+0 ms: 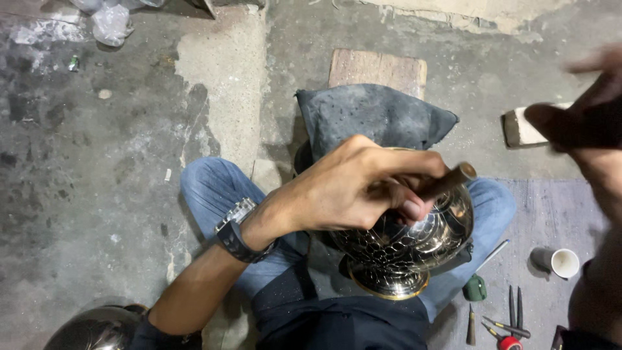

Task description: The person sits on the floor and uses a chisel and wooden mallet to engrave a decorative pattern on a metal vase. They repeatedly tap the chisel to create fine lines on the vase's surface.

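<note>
The person sits on the concrete floor (97, 168) with legs in blue jeans (214, 191) folded under a shiny metal bowl (414, 249), which rests in the lap against a dark grey cushion (376, 116). The bowl lies on its side, its gold-rimmed foot (389, 288) turned toward the camera and a pattern of fine lines covering its polished wall.

The left hand (353, 185) is clenched around a short rod-like tool (450, 181), its brown blunt end sticking out past the thumb and its other end hidden behind the fingers where they press against the bowl. A wristwatch (236, 230) sits on that wrist.

The right hand (586, 120) is raised at the right edge and badly blurred; it seems to be closed around something dark, but I cannot tell what, nor how firm the grip is.

Behind the cushion lies a wooden block (379, 68), and a pale brick (521, 128) sits near the right hand. On the grey mat (557, 214) to the right are a small white cup (560, 261) on its side, several thin punches (515, 308) and a green object (475, 288) just beside the knee. A second shiny round vessel (97, 330) shows at the lower left.
</note>
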